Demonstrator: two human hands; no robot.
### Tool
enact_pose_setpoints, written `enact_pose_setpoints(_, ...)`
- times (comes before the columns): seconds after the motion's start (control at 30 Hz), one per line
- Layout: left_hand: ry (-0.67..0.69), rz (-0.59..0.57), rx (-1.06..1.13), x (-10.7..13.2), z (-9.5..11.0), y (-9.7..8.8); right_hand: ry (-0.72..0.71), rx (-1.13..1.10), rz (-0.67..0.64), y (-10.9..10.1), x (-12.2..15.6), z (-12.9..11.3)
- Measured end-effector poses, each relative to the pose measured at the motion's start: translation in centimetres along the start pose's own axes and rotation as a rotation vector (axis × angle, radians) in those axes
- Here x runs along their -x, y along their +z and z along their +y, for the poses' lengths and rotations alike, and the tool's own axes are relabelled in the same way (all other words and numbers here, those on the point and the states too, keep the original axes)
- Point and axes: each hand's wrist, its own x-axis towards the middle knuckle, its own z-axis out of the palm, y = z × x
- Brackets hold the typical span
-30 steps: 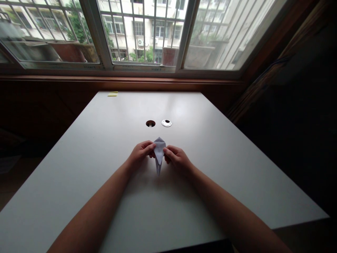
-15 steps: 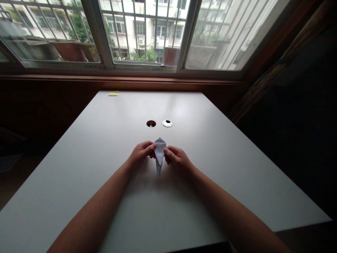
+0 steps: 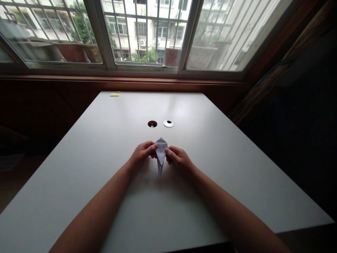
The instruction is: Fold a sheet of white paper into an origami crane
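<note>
A small folded piece of pale lilac paper [image 3: 160,149] lies on the white table [image 3: 110,147], wide at its far end and tapering to a point toward me. My left hand [image 3: 142,154] pinches its left edge with thumb and fingers closed. My right hand [image 3: 178,159] pinches the right edge the same way. Both forearms reach in from the bottom of the view.
A round cable hole [image 3: 152,123] and its loose white ring cap [image 3: 168,123] sit just beyond the paper. A yellow sticky note [image 3: 115,93] lies at the table's far left edge. A barred window [image 3: 147,31] and a wooden sill run behind the table.
The paper looks slightly narrower between my fingers than a second ago. My hands have stayed in nearly the same place.
</note>
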Motion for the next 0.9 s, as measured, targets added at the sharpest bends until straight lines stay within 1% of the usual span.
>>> enact_pose_setpoints(0.57, -0.006, 0.005, 0.000, 0.07, 0.17, 0.06, 0.003, 0.004, -0.007, 0.06, 0.00, -0.17)
enact_pose_setpoints(0.9, -0.001, 0.004, -0.003, 0.12, 0.08, 0.08, -0.009, 0.001, -0.002, 0.08, 0.04, 0.24)
